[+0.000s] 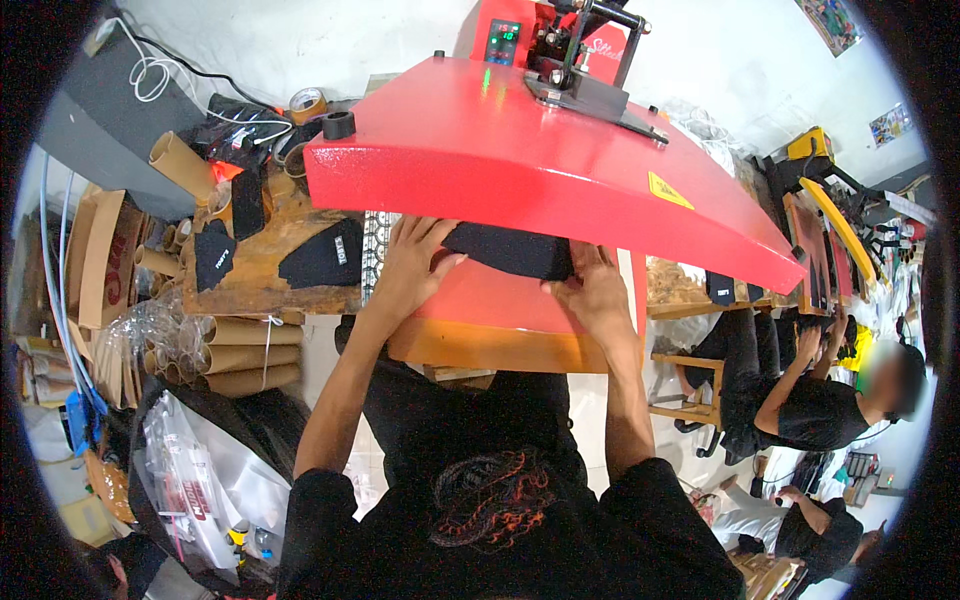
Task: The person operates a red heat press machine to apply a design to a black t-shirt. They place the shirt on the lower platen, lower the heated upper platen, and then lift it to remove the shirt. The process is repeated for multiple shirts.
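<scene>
1. Black fabric piece (510,252) lies on the red lower plate (490,300) of a heat press, between my two hands, its far edge partly hidden by the raised red upper plate (520,150).
2. My left hand (415,262) is open at the left end of the fabric, fingers pointing far and thumb spread toward the right.
3. My right hand (597,290) is also open, its fingers at the right end of the fabric and its thumb pointing left near the near edge.
4. To the left, a wooden desk (250,268) carries two flat black pieces with white lettering, one farther left (213,255) and one nearer the press (325,257).
5. Cardboard tubes (255,357) lie stacked below that desk, tied with a string.
6. On the right, a person (815,412) in black sits beside a wooden stool frame (718,385).
</scene>
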Demonstrator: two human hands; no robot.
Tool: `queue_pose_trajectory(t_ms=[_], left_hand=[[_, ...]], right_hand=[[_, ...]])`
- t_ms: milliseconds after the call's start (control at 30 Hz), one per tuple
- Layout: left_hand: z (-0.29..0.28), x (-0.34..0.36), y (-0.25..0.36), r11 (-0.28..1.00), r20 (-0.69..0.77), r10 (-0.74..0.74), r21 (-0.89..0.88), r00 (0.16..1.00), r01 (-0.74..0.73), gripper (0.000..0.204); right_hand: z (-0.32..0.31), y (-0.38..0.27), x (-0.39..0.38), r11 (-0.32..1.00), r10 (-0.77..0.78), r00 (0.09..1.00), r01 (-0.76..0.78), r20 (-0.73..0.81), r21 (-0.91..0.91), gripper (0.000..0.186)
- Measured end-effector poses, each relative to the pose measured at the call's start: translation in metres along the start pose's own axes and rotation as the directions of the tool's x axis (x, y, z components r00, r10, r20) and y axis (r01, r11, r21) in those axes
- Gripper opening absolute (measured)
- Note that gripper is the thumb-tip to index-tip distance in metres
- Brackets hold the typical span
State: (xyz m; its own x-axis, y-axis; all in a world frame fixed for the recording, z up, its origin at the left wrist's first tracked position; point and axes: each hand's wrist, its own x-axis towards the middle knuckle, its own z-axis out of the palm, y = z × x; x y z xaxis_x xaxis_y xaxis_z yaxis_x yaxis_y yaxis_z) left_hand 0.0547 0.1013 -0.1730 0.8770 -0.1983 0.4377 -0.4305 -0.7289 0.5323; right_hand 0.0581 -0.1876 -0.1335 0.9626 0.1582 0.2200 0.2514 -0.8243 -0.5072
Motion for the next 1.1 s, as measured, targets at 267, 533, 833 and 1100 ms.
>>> queue_pose_trajectory(t_ms=[267, 533, 833, 1100], left_hand=[[0.0, 0.012, -0.005, 1.0, 0.015, -0.008, -0.003, 1.0, 0.008, 0.054], [0.005, 0.011, -0.013, 1.0, 0.04, 0.028, -0.012, 0.999, -0.028, 0.055], [0.004, 0.018, -0.031, 0.984, 0.165, -0.048, -0.161, 0.985, 0.075, 0.055], [0.004, 0.021, -0.035, 0.988, 0.145, -0.042, -0.14, 0.989, 0.063, 0.051]], right_hand=[[-0.014, -0.004, 0.014, 0.984, 0.148, 0.98, -0.16, 0.129, 0.082, 0.04], [0.001, -0.004, 0.013, 0.957, 0.257, 0.966, -0.259, 0.032, 0.129, 0.026], [0.005, -0.002, 0.01, 0.93, 0.333, 0.942, -0.322, -0.034, 0.175, 0.019], [0.005, -0.002, 0.014, 0.948, 0.305, 0.951, -0.298, -0.05, 0.115, 0.017]])
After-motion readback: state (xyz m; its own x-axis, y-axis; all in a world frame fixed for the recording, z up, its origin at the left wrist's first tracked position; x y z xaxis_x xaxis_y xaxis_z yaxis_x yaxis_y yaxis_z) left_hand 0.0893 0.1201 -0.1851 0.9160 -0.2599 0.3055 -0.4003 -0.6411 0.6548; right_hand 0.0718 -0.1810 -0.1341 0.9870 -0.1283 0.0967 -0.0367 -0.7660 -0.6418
